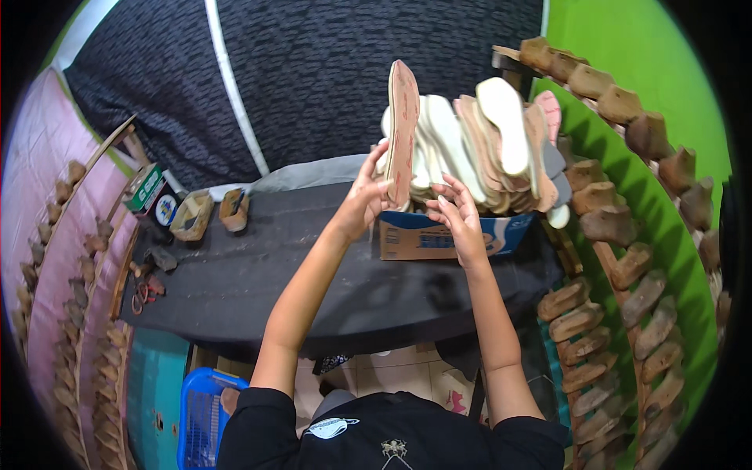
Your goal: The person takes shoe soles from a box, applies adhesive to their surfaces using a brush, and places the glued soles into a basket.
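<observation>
A cardboard box [411,244] on the table is packed with upright insoles. A reddish-brown insole [403,129] with pale edges rises highest at its left end. My left hand [364,196] is beside that insole, fingers extended and thumb apart, its fingertips at the insole's left edge. Over the front of the box my right hand [460,215] is open, its fingers loosely bent and spread near the lower ends of the white insoles [446,141]. Whether its fingertips touch them I cannot tell. A white insole [503,125] leans forward on the right side of the stack.
The box rests on a dark-covered table [305,266]. At the table's left are a green-and-black container [149,196], two small tubs [192,215] and red-handled scissors [139,298]. Racks of wooden shoe lasts [607,227] line both sides. A blue basket [200,415] is below.
</observation>
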Available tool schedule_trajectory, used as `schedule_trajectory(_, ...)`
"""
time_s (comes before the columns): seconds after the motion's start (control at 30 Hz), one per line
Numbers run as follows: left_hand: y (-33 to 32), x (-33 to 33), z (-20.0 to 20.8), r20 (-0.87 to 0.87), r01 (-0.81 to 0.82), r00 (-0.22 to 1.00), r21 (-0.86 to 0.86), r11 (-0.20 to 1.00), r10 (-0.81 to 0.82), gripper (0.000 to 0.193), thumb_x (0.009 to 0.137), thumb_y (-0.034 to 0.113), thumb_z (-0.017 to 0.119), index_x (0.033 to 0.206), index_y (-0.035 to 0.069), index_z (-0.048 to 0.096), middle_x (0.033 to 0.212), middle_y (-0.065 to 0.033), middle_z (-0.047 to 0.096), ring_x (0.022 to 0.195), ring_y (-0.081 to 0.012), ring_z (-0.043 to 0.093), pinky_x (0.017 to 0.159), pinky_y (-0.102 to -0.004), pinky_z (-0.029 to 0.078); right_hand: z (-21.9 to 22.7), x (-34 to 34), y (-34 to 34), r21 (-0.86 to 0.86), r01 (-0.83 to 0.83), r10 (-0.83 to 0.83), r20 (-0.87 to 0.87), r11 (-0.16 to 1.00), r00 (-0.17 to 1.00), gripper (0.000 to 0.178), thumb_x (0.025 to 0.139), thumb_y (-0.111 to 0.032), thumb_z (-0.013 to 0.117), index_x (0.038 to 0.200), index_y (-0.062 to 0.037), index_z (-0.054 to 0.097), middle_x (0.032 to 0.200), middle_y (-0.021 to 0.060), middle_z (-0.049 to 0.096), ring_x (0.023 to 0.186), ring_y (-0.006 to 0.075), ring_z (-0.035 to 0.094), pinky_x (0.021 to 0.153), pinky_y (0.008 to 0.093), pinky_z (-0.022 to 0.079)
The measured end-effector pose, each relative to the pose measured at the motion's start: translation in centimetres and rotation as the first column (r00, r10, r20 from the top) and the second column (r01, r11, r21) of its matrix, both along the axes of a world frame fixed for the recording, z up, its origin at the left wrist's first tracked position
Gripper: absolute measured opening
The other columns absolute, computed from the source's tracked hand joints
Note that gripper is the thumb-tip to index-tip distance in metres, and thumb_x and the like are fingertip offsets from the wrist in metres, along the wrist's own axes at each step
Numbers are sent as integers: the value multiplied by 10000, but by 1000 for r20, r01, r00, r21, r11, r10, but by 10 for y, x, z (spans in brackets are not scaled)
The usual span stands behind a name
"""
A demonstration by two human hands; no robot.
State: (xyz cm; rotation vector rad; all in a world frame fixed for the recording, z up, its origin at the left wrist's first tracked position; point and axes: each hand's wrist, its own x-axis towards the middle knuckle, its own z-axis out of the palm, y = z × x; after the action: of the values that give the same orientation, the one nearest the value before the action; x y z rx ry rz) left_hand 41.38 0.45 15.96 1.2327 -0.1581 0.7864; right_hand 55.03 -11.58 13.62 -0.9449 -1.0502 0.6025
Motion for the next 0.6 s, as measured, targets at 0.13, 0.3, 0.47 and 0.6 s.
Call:
schedule_trajectory(0.13, 11, -56, -36, -50, -106, 993, 43, 993, 108, 904, 678, 134, 634, 1350, 165, 29, 1183, -176, 397, 1086, -223, 437, 889, -334, 375, -12, -41, 27, -30, -191, 189, -35, 981, 981, 472, 822, -125, 519, 1228, -16, 305, 1113, 95, 437, 890, 120, 505, 738, 230, 429)
schedule_trajectory(0.3, 35, -129, -77, -133, -295, 941, 139, 945, 313, 977, 678, 127, 655, 1345, 172, -57, 1184, -171, 394, 1074, -224, 447, 852, -335, 404, -48, -97, 67, -161, -280, 304, 155, 946, 940, 724, 693, -192, 695, 1258, -56, 263, 1142, 123, 399, 967, 181, 430, 778, 280, 403)
schedule_trajectory(0.47, 55, -192, -113, -199, -460, 854, 143, 876, 481, 1011, 677, 91, 654, 1333, 147, -113, 1176, -143, 395, 1046, -218, 454, 841, -316, 408, -85, -150, 105, -291, -427, 489, 191, 856, 851, 743, 710, -221, 680, 1270, -48, 225, 1151, 144, 398, 984, 196, 451, 786, 297, 416)
schedule_trajectory(0.6, 65, -232, -143, -218, -547, 789, 176, 819, 574, 1044, 662, 58, 656, 1320, 129, -151, 1187, -131, 380, 1063, -212, 439, 858, -320, 396, -110, -184, 131, -278, -764, 637, -429, 581, 641, 518, 824, -143, 531, 1246, -12, 261, 1118, 141, 441, 937, 180, 513, 794, 282, 444)
